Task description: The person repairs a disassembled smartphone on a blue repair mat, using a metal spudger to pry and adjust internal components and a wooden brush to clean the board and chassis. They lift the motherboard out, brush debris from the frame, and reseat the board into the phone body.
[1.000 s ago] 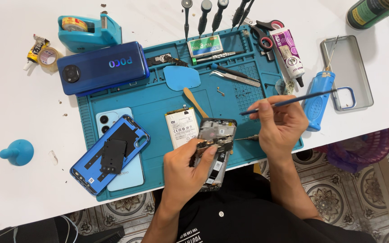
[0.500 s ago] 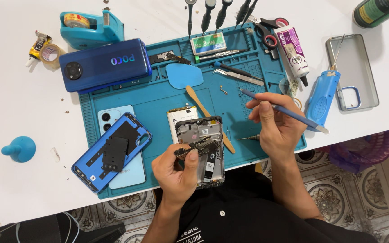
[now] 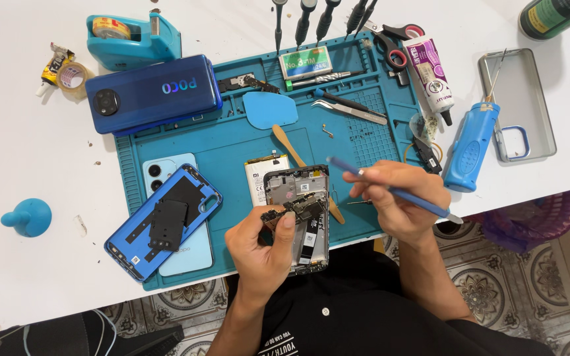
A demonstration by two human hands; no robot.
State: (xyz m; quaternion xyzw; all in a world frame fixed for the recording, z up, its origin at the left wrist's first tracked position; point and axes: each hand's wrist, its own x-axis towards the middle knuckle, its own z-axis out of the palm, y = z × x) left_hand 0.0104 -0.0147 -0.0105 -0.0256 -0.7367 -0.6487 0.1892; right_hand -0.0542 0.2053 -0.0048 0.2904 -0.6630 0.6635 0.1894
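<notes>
A matt, rubbery blue mat (image 3: 232,148) with moulded ridges is laid on a smooth white worktop (image 3: 28,165). A glossy dark-blue phone back (image 3: 153,93), seemingly glass or polished plastic, is seen on it. The opened phone (image 3: 298,217) gripped by the left hand (image 3: 262,247) shows grey bare metal framing and dark circuit parts. A blue plastic-looking tool (image 3: 390,191) is pinched in the right hand (image 3: 400,198). Polished steel tweezers (image 3: 348,109) and a pale wooden spatula (image 3: 288,145) are seen beside a clear, shiny plastic case (image 3: 529,86).

Teal mat (image 3: 232,148), white table (image 3: 28,277), dark blue phone (image 3: 153,92), patterned floor tiles (image 3: 489,296).
</notes>
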